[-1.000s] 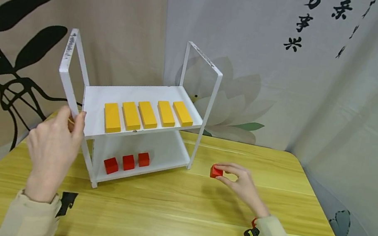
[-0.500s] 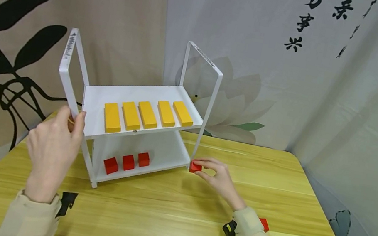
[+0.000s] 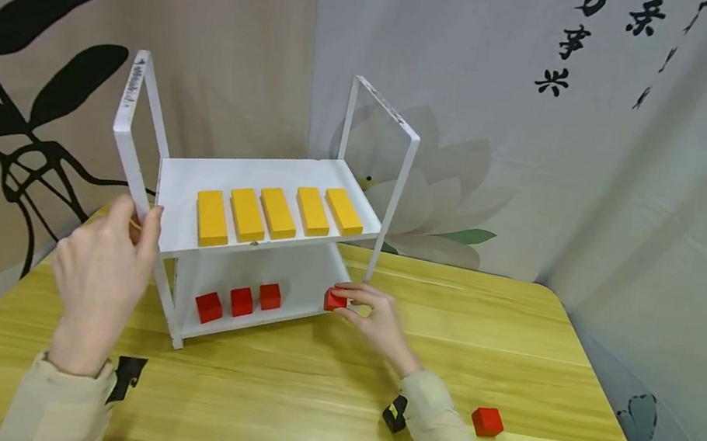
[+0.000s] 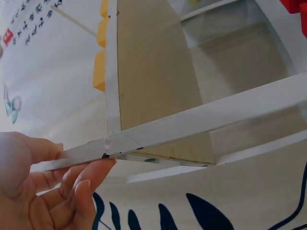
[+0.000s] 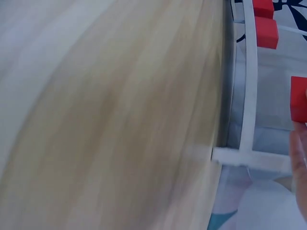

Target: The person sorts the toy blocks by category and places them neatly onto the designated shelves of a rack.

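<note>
My left hand [image 3: 102,279] grips the front left post of a white two-tier rack [image 3: 264,164]; the left wrist view shows its thumb and fingers [image 4: 98,172] around that post. My right hand [image 3: 380,328] pinches a red cube [image 3: 334,300] at the right end of the lower shelf [image 3: 308,276]. In the right wrist view this cube [image 5: 298,98] is partly cut off at the edge. Three red cubes [image 3: 241,302] sit in a row on the lower shelf, left of the held one. Several yellow blocks [image 3: 277,213] lie side by side on the upper shelf.
Another red cube [image 3: 487,422] lies on the wooden table [image 3: 289,422], beside my right forearm. The rack's right side frame [image 3: 399,189] rises just behind my right hand. A printed curtain [image 3: 471,115] hangs behind the table.
My right hand has moved left with the pinched red cube, from over the table to the lower shelf's right end. The loose cube on the table has come into view. My left hand stays put.
</note>
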{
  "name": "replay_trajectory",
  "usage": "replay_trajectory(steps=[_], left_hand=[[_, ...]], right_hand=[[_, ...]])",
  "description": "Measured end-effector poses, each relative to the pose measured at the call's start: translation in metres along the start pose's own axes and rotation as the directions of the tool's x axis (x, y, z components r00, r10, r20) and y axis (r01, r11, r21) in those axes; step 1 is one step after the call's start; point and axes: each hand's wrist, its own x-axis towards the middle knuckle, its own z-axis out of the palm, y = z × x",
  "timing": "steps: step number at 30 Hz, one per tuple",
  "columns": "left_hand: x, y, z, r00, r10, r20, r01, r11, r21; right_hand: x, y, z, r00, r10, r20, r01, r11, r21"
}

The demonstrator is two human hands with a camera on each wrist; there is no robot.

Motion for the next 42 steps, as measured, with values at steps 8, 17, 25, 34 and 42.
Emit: replay_trajectory(steps=[8,17,25,34,42], left_hand=[[0.0,0.0,0.0,1.0,0.007,-0.001,-0.007,1.0,0.0],[0.0,0.0,0.0,1.0,0.008,0.0,-0.008,1.0,0.004],[0.0,0.0,0.0,1.0,0.01,0.0,-0.01,1.0,0.002],[0.0,0.0,-0.001,1.0,0.015,-0.008,-0.015,1.0,-0.004],[-0.001,0.0,0.0,1.0,0.012,-0.004,-0.012,1.0,0.001]], right_hand=[[0.012,0.001,0.025,0.992,0.108,0.064,-0.113,0.99,0.079],[0.02,0.0,0.046,0.964,0.245,0.106,-0.261,0.949,0.178],[0.026,0.001,0.06,0.956,0.276,0.101,-0.29,0.941,0.176],[0.031,0.0,0.064,0.947,0.299,0.114,-0.314,0.938,0.149],[0.029,-0.003,0.062,0.944,0.306,0.125,-0.322,0.938,0.127]])
